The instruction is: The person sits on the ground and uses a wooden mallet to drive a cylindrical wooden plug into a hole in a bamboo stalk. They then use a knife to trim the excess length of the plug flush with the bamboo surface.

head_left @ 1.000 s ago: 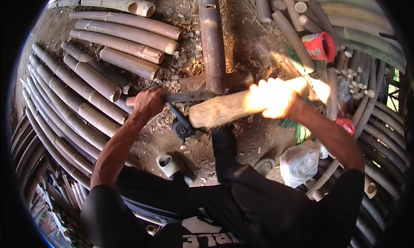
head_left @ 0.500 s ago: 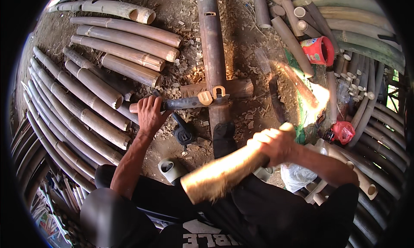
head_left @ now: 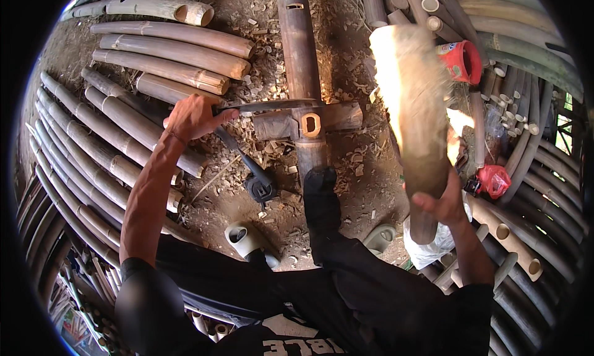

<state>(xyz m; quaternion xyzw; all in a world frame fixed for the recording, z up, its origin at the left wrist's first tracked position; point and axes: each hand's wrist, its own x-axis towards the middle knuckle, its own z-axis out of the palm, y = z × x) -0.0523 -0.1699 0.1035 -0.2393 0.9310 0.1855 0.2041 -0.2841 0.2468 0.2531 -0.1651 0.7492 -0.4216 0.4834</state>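
Note:
A dark bamboo pole [head_left: 299,65] runs away from me, its near end resting across a short wooden log [head_left: 345,116]. An oblong hole with a pale cut rim [head_left: 310,134] opens in its top. My left hand [head_left: 193,117] is closed around the handle of a machete, whose dark blade [head_left: 272,105] lies across the pole just beyond the hole. My right hand [head_left: 444,200] grips the narrow end of a thick wooden club [head_left: 416,90], held up to the right of the pole, its far end blurred. My dark-covered foot [head_left: 320,181] presses on the pole's near end.
Bamboo lengths [head_left: 179,53] lie in rows at left, with more stacked at right. A black hatchet-like tool [head_left: 260,186] lies near the pole. A red container [head_left: 461,61], red plastic bag [head_left: 494,181] and white bag [head_left: 427,254] sit at right. Wood chips cover the ground.
My right hand has swung the club from low and slanting to upright, farther right. My left hand has moved the machete farther away and turned its blade. The loose chip is gone from the hole.

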